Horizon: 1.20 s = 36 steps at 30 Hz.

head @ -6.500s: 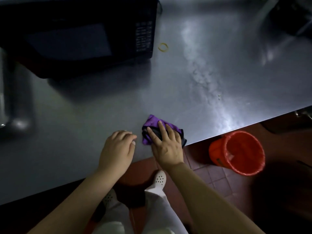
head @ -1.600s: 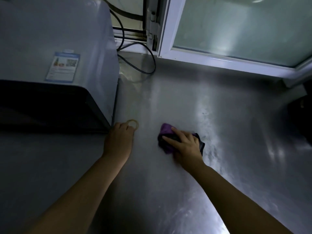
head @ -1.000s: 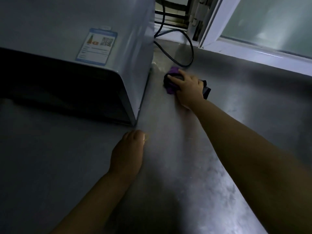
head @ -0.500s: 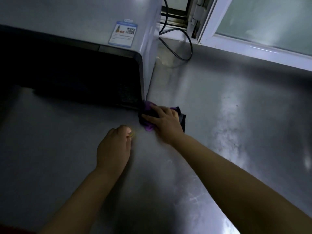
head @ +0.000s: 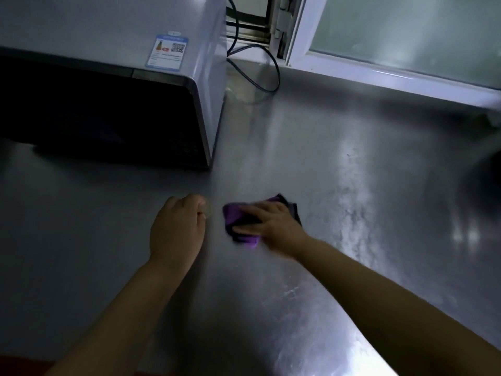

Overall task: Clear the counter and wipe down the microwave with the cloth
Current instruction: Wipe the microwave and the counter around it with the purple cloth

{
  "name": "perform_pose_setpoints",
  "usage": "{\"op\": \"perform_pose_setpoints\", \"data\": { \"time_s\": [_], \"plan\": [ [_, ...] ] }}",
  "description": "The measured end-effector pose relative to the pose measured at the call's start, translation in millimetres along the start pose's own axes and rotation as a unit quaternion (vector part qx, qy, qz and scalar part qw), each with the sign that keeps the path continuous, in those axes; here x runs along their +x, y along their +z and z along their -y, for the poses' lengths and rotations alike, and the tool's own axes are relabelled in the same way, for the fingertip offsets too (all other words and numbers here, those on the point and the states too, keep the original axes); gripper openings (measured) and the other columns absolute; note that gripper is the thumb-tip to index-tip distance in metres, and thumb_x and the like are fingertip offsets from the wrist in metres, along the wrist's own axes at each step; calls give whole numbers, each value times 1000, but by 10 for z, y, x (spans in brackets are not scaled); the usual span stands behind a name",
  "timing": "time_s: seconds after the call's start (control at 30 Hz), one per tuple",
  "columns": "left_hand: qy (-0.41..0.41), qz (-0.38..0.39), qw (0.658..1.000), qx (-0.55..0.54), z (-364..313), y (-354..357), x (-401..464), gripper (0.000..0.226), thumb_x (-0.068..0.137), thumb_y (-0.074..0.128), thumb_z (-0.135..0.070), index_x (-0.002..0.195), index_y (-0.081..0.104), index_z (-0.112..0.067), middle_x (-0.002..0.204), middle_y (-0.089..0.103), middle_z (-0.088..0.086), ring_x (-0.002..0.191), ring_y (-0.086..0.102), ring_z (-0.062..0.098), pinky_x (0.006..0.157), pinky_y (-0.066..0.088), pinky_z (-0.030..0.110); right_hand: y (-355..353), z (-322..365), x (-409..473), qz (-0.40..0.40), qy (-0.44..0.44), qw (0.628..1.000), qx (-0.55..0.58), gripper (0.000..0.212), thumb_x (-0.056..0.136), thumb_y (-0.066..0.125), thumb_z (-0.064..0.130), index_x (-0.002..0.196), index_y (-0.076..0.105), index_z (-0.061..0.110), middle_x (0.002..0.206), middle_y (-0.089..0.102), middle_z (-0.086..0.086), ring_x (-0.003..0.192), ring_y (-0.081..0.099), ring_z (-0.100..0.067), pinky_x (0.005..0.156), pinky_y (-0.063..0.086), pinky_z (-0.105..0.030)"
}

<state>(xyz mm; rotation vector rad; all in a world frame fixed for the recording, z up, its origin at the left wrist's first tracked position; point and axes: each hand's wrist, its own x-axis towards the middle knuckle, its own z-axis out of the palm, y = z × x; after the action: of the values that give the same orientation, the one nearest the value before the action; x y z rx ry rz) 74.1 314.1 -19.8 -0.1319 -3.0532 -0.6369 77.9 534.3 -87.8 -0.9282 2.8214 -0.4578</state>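
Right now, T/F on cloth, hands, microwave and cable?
1. The right hand presses the purple cloth flat on the steel counter. True.
2. The cloth touches the microwave. False: it lies on the counter in front of the microwave's right corner, clear of it.
3. The left hand is spread flat with straight fingers. False: its fingers are curled; whether they hold anything cannot be told.
4. A black cable loops on the counter right of the microwave. True.
5. The microwave's top carries a blue-edged label. True.
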Motion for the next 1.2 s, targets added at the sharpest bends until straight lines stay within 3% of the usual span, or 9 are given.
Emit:
{"op": "perform_pose_setpoints", "data": {
  "time_s": [0.13, 0.27, 0.47, 0.63, 0.8, 0.9, 1.0, 1.07, 1.2],
  "plan": [
    [12, 9, 1000, -1, -35, 104, -9, 19, 77, 66, -5, 95, 63, -11, 84, 62, 12, 81, 57, 31, 63, 43, 33, -174, -524, 290, -22, 87, 996, -15, 49, 83, 61, 11, 123, 57, 39, 144, 43, -5, 124, 45, -37, 94, 32, -52],
    [6, 20, 1000, -9, -57, 211, -41, 21, 79, 63, -7, 99, 62, -12, 88, 65, 10, 86, 58, 30, 67, 45, 35, -334, -981, 419, -11, 182, 983, -10, 53, 88, 55, 18, 130, 45, 48, 152, 28, 6, 132, 30, -30, 104, 20, -43],
    [22, 20, 999, -14, -150, 227, -101, 21, 78, 64, -5, 99, 64, -9, 89, 68, 9, 86, 61, 32, 70, 47, 35, -358, -856, -60, -54, 307, 950, 14, 54, 86, 53, 19, 131, 44, 47, 152, 26, 8, 132, 28, -28, 105, 18, -37],
    [77, 3, 997, -13, -280, 174, -175, 19, 77, 66, -3, 94, 66, -10, 82, 69, 12, 72, 64, 34, 59, 48, 33, -211, -317, -543, -21, 303, 952, 31, 58, 85, 54, 16, 132, 42, 48, 154, 20, 9, 134, 24, -25, 105, 14, -34],
    [126, 16, 992, -11, -328, 151, -307, 11, 76, 63, 1, 76, 58, -9, 64, 59, 11, 52, 53, 32, 47, 29, 28, -12, 250, -918, -12, 300, 952, 54, 58, 85, 55, 15, 131, 43, 49, 154, 21, 8, 136, 23, -26, 108, 11, -37],
    [126, 64, 990, -21, -326, 200, -400, 7, 85, 53, -8, 89, 58, -11, 76, 63, 12, 66, 57, 34, 54, 38, 35, 135, 643, -1110, -22, 292, 954, 63, 57, 85, 54, 16, 130, 44, 50, 154, 23, 6, 136, 24, -29, 109, 12, -43],
    [127, 94, 986, -46, -299, 253, -479, 23, 86, 52, -12, 109, 58, -13, 96, 67, 10, 85, 61, 35, 65, 43, 34, 277, 1032, -1229, -17, 289, 955, 60, 55, 87, 50, 20, 132, 41, 50, 155, 19, 5, 138, 20, -31, 110, 11, -46],
    [135, 108, 984, -50, -296, 252, -535, 27, 85, 54, -11, 112, 57, -13, 101, 66, 7, 89, 61, 33, 68, 44, 33, 353, 1244, -1280, -10, 284, 956, 68, 54, 88, 49, 20, 132, 41, 49, 155, 18, 4, 139, 19, -32, 110, 11, -48],
    [152, 113, 981, -32, -289, 242, -558, 23, 83, 56, -8, 105, 60, -12, 94, 67, 8, 84, 62, 35, 66, 46, 35, 435, 1472, -1366, -30, 251, 966, 47, 55, 78, 56, 23, 126, 46, 47, 147, 38, -4, 127, 43, -38, 97, 35, -57]
  ]
}}
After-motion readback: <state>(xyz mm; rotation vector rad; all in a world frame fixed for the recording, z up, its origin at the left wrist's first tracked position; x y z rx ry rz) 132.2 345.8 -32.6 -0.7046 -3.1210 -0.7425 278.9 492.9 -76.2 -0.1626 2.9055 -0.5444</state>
